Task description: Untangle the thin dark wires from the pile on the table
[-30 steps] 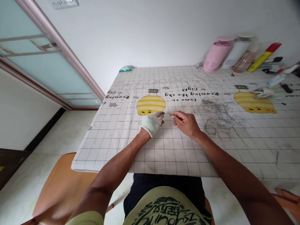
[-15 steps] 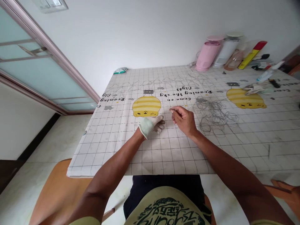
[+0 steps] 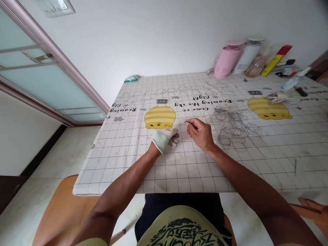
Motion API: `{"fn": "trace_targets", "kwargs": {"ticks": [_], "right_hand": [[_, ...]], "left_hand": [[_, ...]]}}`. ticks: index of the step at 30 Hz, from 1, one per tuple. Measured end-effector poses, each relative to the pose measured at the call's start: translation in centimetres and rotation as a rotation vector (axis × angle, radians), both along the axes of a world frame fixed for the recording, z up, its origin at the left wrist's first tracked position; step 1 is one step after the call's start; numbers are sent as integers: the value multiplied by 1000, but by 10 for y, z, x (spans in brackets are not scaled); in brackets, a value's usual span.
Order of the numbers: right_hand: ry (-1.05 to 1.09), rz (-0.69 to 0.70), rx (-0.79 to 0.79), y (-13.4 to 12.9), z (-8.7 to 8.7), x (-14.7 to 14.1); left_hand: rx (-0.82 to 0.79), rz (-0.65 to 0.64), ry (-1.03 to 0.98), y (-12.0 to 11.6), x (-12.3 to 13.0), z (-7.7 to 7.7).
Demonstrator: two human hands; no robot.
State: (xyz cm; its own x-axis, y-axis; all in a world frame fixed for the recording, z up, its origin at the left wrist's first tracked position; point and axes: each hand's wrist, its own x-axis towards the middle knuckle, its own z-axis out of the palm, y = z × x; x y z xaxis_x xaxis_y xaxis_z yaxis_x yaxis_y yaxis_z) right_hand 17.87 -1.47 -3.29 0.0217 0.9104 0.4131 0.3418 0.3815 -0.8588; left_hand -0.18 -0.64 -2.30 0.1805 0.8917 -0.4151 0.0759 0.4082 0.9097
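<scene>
Centrally, right hand [image 3: 201, 134] pinching thin wire [image 3: 185, 122], gloved left hand [image 3: 164, 139] curled, gridded tablecloth [image 3: 184, 174] stretching to near edge

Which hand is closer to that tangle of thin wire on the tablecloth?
The right hand is nearer, lying just beside the tangle of thin wire. The gloved left hand is farther away, on the other side of the right hand from the tangle.

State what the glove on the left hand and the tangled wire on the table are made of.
The glove looks like knitted cotton: off-white, matte, with soft fabric bulk. The tangled wire seems thin metal, dull grey, holding springy loops; any coating is too fine to tell.
</scene>
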Motion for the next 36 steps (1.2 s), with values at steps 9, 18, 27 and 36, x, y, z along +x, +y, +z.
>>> {"fn": "trace_targets", "kwargs": {"ticks": [9, 18, 27, 36], "right_hand": [[-5, 18, -15, -2, 2, -1], [-69, -31, 35, 1, 2, 5], [81, 130, -163, 2, 5, 9], [166, 166, -145, 10, 14, 21]], "left_hand": [[205, 69, 161, 4, -3, 7], [74, 55, -17, -4, -3, 3], [170, 53, 138, -1, -8, 18], [227, 20, 182, 2, -15, 17]]}}
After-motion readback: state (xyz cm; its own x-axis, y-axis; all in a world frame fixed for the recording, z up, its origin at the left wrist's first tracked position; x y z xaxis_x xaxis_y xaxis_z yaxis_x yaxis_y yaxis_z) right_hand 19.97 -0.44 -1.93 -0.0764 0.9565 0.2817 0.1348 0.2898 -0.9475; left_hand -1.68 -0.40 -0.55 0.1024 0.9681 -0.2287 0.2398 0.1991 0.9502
